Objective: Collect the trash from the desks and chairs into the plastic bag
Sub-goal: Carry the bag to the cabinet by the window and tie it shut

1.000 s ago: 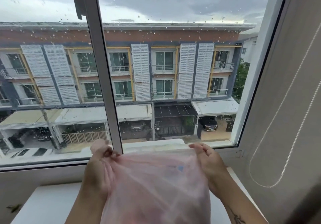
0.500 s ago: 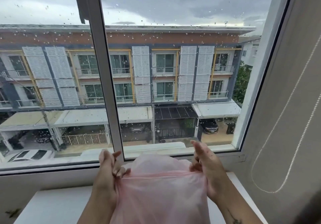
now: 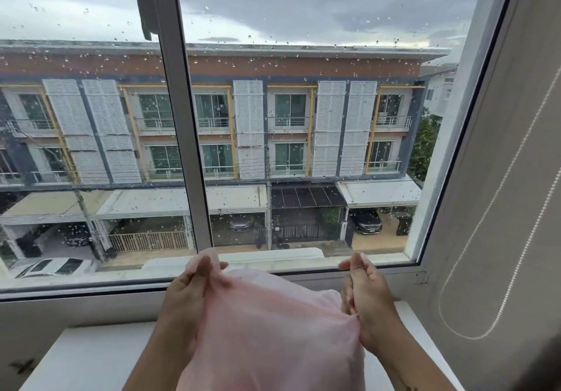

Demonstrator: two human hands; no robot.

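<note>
A thin, see-through pink plastic bag (image 3: 273,336) hangs in front of me at the bottom middle of the head view, puffed with air. My left hand (image 3: 188,296) pinches the bag's upper left edge between thumb and fingers. My right hand (image 3: 364,296) grips the bag's right edge near its top, fingers curled. Both hands hold the bag up over a white surface (image 3: 91,357). No trash shows in this view; what lies inside the bag I cannot make out.
A large window (image 3: 303,147) with a grey upright bar (image 3: 185,147) fills the view, rain drops on the glass. A beige roller blind with a bead cord (image 3: 498,269) hangs at the right. The white sill runs just beyond my hands.
The bag's mouth has loosened and ballooned upward. My left hand rose a little with the edge, and my right hand shifted its grip along the right edge.
</note>
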